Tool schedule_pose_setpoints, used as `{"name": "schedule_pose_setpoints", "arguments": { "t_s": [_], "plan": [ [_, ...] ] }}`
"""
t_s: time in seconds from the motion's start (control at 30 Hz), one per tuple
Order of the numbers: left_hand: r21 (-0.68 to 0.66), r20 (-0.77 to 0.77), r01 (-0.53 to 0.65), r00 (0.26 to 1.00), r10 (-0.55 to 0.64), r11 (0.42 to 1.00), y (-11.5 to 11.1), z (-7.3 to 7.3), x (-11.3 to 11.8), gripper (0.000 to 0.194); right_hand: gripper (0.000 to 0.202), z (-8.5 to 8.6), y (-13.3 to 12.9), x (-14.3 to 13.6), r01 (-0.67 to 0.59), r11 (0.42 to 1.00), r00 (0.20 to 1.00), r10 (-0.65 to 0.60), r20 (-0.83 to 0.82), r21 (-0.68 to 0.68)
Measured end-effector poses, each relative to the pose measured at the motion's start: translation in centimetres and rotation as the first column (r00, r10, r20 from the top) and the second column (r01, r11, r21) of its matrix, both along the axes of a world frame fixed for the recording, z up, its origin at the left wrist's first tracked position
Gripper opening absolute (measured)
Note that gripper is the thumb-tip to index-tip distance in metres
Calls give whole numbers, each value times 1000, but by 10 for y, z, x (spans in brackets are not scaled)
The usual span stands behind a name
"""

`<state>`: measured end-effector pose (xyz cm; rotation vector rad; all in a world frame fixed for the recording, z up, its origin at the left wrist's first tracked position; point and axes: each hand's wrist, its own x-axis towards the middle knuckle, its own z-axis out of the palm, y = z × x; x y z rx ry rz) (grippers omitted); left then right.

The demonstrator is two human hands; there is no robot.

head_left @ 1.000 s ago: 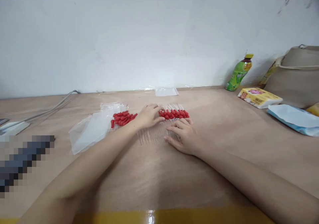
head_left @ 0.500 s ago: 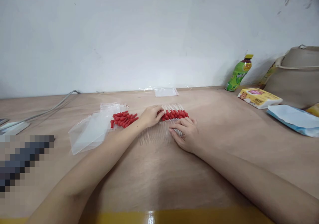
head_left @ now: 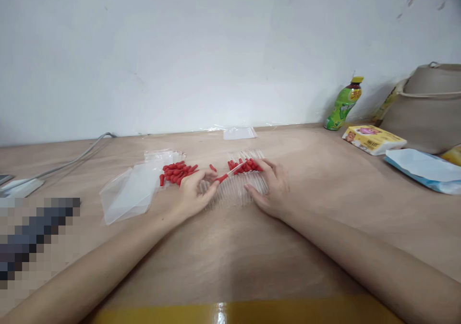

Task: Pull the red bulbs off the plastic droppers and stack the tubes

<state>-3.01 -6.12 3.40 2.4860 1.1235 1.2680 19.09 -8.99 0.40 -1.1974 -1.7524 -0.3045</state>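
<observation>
My left hand [head_left: 197,189] pinches the red rubber bulb of a dropper [head_left: 233,171], whose clear tube slants up to the right. Beyond it lies a row of droppers with red bulbs [head_left: 248,166], their clear tubes pointing away from me. In front of that row are several bare clear tubes [head_left: 234,190], laid side by side. My right hand [head_left: 272,189] is at the right end of both rows, fingers apart and slightly blurred; nothing shows in its grip. A heap of loose red bulbs [head_left: 175,171] rests left of my left hand, and one single red bulb [head_left: 212,168] lies just beyond it.
Clear plastic bags [head_left: 126,194] lie under and beside the heap. Another small bag [head_left: 239,133] is by the wall. On the right are a green bottle [head_left: 344,105], a tissue pack [head_left: 374,140], a blue-white packet [head_left: 425,170] and a grey bag [head_left: 425,108]. A cable [head_left: 75,160] runs at left.
My left hand has drawn back toward me and left from the row, now with a dropper in it. A single red bulb shows between heap and row. My right hand's fingers have spread.
</observation>
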Motion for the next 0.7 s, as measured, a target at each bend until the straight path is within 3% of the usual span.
{"name": "schedule_pose_setpoints", "arguments": {
  "t_s": [0.07,0.23,0.4,0.57,0.7],
  "plan": [
    [46,-71,59,996,-55,997,-11,-5,-14,12,61,2,-1,0,-30,999,997,27,74,33],
    [106,-77,141,988,-133,984,-19,-18,-24,13,45,3,-3,0,-209,977,929,214,301,-50],
    [93,-113,205,975,-194,974,-20,-16,-19,18,18,-1,-1,0,-320,945,893,323,314,-62],
    [107,-276,230,941,-194,967,-20,-14,-9,35,15,-1,-2,-3,-363,931,886,354,301,-28],
    [143,-319,245,929,-190,959,-16,-22,-1,19,16,0,-5,-5,-392,920,874,381,301,-27]
  ]
}}
